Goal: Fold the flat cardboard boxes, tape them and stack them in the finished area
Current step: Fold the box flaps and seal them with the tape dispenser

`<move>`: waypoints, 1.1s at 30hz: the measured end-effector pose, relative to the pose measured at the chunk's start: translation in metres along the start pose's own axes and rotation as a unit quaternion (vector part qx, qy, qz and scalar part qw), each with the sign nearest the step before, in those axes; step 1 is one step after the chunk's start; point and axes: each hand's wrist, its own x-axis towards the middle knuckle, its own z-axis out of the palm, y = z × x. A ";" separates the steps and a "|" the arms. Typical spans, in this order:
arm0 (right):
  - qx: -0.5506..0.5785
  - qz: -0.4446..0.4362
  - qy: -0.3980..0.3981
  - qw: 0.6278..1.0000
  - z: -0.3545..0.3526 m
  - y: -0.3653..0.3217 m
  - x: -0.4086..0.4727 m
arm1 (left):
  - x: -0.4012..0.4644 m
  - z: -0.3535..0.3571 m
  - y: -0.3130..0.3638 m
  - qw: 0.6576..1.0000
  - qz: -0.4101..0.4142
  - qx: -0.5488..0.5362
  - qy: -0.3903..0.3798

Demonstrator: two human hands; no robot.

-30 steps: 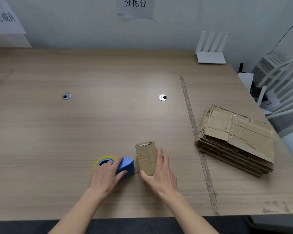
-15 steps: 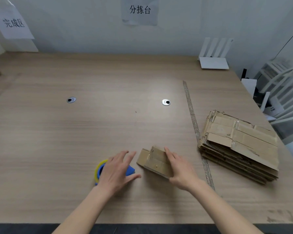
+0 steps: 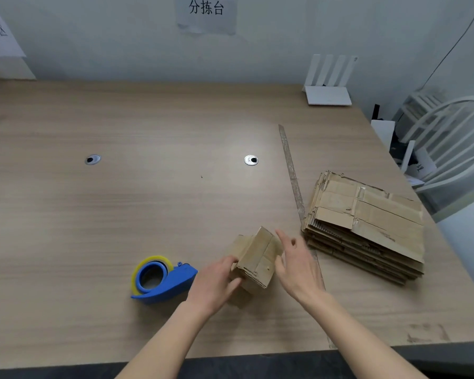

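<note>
The desk (image 3: 148, 214) carries a stack (image 3: 367, 228) of flat boxes at the right. Near its front edge the small box (image 3: 257, 255), upright a second ago, now lies tipped over. The left hand (image 3: 216, 283) has left the tape dispenser (image 3: 162, 280) and grips the box; the right hand (image 3: 298, 263) is loosely spread against its other side. Judging by this, taping is likely done and stacking comes next.

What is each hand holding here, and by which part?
The left hand grips the small cardboard box at its near-left corner; the right hand is open beside it, gripping nothing.
</note>
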 end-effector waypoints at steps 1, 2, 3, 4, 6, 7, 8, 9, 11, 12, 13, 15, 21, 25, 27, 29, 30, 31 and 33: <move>0.055 0.013 -0.032 0.998 0.006 0.002 -0.002 | 0.001 0.001 0.002 1.000 -0.004 -0.004 -0.004; 0.117 0.018 -0.073 0.990 0.011 0.003 -0.005 | 0.002 0.002 0.005 1.000 -0.007 -0.013 -0.004; 0.165 0.010 -0.107 0.980 0.014 0.004 -0.007 | 0.002 0.001 0.008 1.000 -0.009 -0.024 -0.001; 0.186 -0.012 -0.128 0.974 0.016 0.004 -0.009 | 0.003 0.001 0.011 0.999 -0.011 -0.036 0.001; 0.199 -0.047 -0.126 0.971 0.021 0.003 -0.012 | 0.003 0.000 0.016 0.998 -0.015 -0.057 -0.003; 0.209 -0.051 -0.120 0.969 0.022 0.001 -0.012 | 0.002 0.000 0.016 0.997 -0.021 -0.068 -0.006; 0.214 -0.053 -0.115 0.969 0.025 0.000 -0.013 | 0.001 0.000 0.016 0.996 -0.029 -0.080 -0.008; 0.212 -0.054 -0.114 0.969 0.028 -0.001 -0.012 | 0.000 -0.001 0.014 0.996 -0.035 -0.086 -0.013; 0.188 -0.046 -0.126 0.973 0.034 -0.004 -0.012 | -0.003 -0.003 0.010 0.997 -0.035 -0.062 -0.025; 0.178 -0.042 -0.132 0.974 0.036 -0.006 -0.012 | -0.006 -0.005 0.007 0.999 -0.032 -0.034 -0.028; 0.171 -0.041 -0.135 0.975 0.038 -0.008 -0.012 | -0.009 -0.008 0.003 0.999 -0.033 -0.005 -0.025; 0.169 -0.042 -0.126 0.977 0.040 -0.013 -0.011 | -0.014 -0.013 -0.007 0.999 -0.039 0.030 0.010; 0.212 -0.039 -0.103 0.971 0.037 -0.014 -0.014 | -0.034 -0.020 -0.048 0.988 0.003 0.080 0.130; 0.215 -0.037 -0.099 0.971 0.029 -0.013 -0.021 | -0.047 -0.022 -0.070 0.985 -0.040 0.098 0.137; 0.218 -0.038 -0.100 0.970 0.025 -0.013 -0.024 | -0.055 -0.021 -0.085 0.985 -0.091 0.096 0.111; 0.217 -0.042 -0.103 0.970 0.020 -0.015 -0.026 | -0.062 -0.021 -0.100 0.981 -0.128 0.118 0.081; 0.216 -0.044 -0.103 0.970 0.019 -0.016 -0.027 | -0.065 -0.020 -0.105 0.978 -0.139 0.139 0.069; 0.218 -0.044 -0.102 0.970 0.018 -0.018 -0.028 | -0.066 -0.019 -0.108 0.975 -0.146 0.158 0.061; 0.222 -0.037 -0.097 0.970 0.017 -0.022 -0.028 | -0.065 -0.020 -0.108 0.968 -0.169 0.172 0.068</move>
